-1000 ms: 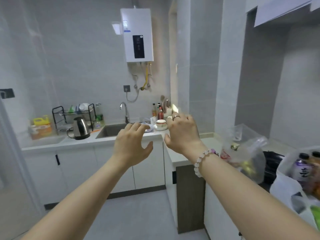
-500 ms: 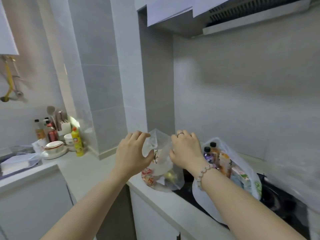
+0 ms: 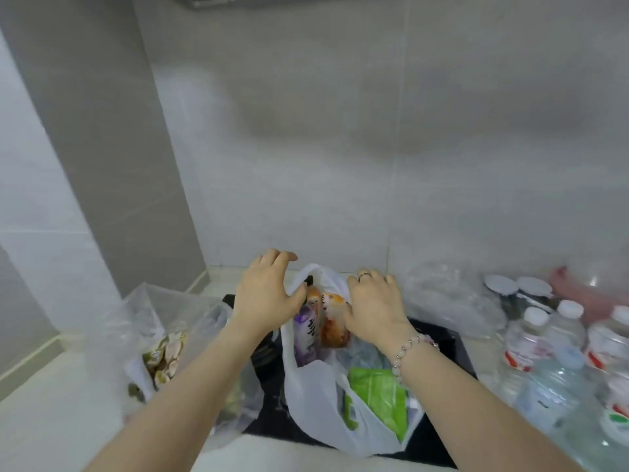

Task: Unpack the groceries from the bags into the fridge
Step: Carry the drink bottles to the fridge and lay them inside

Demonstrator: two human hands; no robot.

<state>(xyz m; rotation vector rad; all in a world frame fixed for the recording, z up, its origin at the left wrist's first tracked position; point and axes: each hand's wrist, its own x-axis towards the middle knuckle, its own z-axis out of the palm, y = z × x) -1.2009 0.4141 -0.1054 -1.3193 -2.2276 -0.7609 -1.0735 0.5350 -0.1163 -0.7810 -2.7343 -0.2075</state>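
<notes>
Hands at white bag mouth

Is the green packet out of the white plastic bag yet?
No, the green packet sits inside the white plastic bag, showing through its open handle gap.

Both your forearms enter from the lower edge and angle inward toward the centre. Your left forearm runs up and to the right; your right forearm runs up and to the left. Both are bare.

Your left hand is palm down, with the fingers arched and slightly spread and the thumb pointing toward the other hand. Your right hand sits near it, slightly lower and apart, palm down. Its fingers bend at the knuckles and the fingertips are hidden.

A ring sits on one finger of the right hand. A beaded bracelet circles the right wrist.
</notes>
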